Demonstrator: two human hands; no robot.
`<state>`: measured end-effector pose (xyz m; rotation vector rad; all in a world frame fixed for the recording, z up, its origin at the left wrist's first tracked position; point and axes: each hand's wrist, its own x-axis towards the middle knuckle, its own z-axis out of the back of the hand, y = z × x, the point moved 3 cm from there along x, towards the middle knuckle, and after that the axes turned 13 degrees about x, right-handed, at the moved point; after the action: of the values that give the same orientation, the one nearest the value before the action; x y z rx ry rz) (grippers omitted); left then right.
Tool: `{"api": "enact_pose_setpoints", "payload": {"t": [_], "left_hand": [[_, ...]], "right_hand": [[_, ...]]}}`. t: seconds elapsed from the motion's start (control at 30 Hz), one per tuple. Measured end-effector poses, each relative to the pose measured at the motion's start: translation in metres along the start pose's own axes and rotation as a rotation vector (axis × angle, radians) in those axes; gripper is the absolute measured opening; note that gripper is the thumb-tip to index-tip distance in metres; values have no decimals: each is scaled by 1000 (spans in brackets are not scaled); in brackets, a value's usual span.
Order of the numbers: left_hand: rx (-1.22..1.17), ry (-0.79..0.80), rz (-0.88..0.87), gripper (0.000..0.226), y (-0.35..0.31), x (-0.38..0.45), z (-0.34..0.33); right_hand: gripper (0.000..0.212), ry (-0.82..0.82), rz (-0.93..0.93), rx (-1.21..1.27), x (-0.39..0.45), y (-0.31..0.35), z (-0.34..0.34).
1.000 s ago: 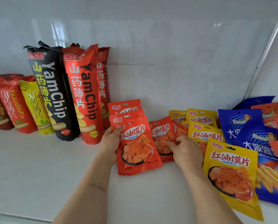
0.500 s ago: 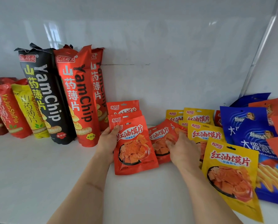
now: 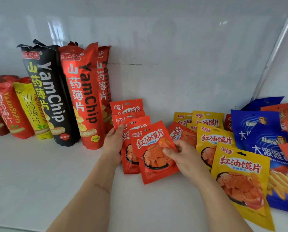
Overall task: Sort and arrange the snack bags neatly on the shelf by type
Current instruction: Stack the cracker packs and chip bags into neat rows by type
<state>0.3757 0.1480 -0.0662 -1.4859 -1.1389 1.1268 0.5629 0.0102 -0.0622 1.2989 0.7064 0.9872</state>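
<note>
The right hand (image 3: 181, 156) now has a red pouch (image 3: 154, 153) pinched between thumb and fingers at the pouch's right edge. 1 second ago this same hand lay flat over red pouches off to the right, beside the yellow ones, with nothing lifted; half a second ago it was closing on one there. The pouch has since come leftward and sits tilted, overlapping the front of the red stack (image 3: 128, 124) that the left hand (image 3: 114, 146) grips along its left edge, thumb on the front face.

That shift means 1 more red pouch is joining its own kind. The stack, just beyond the left hand's fingertips, shows 3 or 4 staggered tops leaning toward the back wall (image 3: 173, 47). Another red pouch (image 3: 178, 133) lies just past the right hand's knuckles, partly under the yellow group (image 3: 213, 136), so in my judgement the red sort is not finished.

Left of the left hand, the tall yam chip bags (image 3: 83, 97) already stand in a row against the wall. Right of the right wrist a large yellow pouch (image 3: 240, 181) lies flat, and past it the blue bags (image 3: 264, 144) overlap loosely; those look unsorted.

The held pouch probably needs squaring to the stack before release, or it will slide down skewed.
</note>
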Motion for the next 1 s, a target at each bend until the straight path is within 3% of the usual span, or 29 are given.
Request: {"api": "enact_pose_setpoints", "payload": {"t": [0.33,0.57,0.63,0.77,0.9,1.0], "left_hand": [[25,76,-27,35,-5,-9,-4],[18,182,-56,81,-2,-9,0],[71,180,-77,73,-2,-10,0],[154,95,-93,29,0,-5,3],[163,102,-100,24,-8,-2,5],[191,111,-82,23,-16,4,10]], "right_hand": [[27,37,-57,-140,-7,-3,-18],[28,27,-53,-262,-9,3,-23],[26,24,-56,-287,-8,4,-24],[26,56,-42,-377,-12,10,-28],[65,37,49,-405,-9,18,-41],[66,123,80,-233,-9,18,-57]]}}
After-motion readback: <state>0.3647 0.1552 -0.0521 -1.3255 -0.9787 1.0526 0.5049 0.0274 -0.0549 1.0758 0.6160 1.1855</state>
